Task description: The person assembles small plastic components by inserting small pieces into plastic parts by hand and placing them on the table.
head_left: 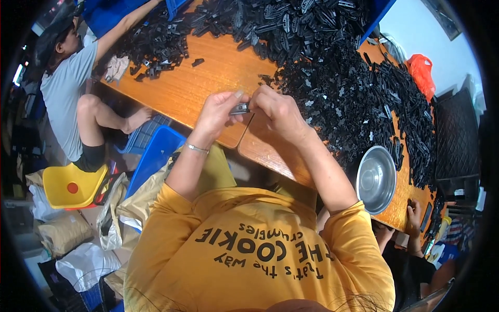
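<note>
A small black plastic part (240, 108) with a shiny patch is pinched between the thumb and fingers of my left hand (217, 112). It hovers over the near edge of the orange-brown wooden table (234, 60). Against the part's right end, my right hand (280, 110) has its fingertips pressed together. Whatever those fingertips hold, if anything, is hidden behind the knuckles. Just beyond and right of my right hand spreads a heap of small black pieces (325, 99), some with silvery bits among them.
Longer black parts (296, 26) are piled at the back. A steel bowl (376, 179) stands near the right edge, a red plastic bag (421, 75) beyond it. One person (70, 99) sits at left, reaching over the table beside a yellow stool (73, 184); another person's hand (414, 216) rests at right.
</note>
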The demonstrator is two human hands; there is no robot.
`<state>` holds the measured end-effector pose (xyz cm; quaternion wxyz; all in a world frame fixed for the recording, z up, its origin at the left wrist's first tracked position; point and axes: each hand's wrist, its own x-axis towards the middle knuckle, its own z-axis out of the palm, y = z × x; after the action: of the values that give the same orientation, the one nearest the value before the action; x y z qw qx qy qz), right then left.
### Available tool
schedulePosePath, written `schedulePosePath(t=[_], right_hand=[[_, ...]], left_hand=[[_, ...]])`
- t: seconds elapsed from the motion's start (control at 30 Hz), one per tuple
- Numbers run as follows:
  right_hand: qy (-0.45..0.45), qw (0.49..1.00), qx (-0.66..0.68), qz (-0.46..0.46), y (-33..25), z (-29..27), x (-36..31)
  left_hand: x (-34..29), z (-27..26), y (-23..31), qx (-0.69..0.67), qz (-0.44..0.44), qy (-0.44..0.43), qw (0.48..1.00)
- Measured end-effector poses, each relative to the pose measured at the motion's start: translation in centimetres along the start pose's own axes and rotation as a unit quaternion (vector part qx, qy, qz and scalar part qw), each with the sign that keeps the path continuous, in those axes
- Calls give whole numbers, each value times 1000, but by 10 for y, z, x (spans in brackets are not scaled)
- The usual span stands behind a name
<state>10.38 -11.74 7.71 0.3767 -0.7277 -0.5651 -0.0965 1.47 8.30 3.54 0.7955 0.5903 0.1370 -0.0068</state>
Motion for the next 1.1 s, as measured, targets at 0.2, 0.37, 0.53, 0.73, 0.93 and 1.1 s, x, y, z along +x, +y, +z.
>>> schedulePosePath(t=[0.2, 0.37, 0.53, 0.73, 0.93, 1.1], right_hand=[[-11, 1000, 1, 10, -2, 7, -6], [19, 990, 13, 141, -12, 26, -13], [-102, 926, 73, 357, -13, 38, -8], [-128, 915, 235, 302, -3, 76, -16], [-51, 967, 57, 243, 32, 47, -1], [-28, 951, -182, 249, 87, 50, 9]], left_hand=[[-8, -8, -12, 42, 38, -47, 997], [-22, -2, -15, 52, 71, -63, 994], [-29, -1, -29, 77, 145, -39, 986], [-57, -35, -13, 158, 75, -30, 984], [-132, -124, 53, 596, 129, -85, 788], [-26, -64, 47, 447, 165, 26, 879]])
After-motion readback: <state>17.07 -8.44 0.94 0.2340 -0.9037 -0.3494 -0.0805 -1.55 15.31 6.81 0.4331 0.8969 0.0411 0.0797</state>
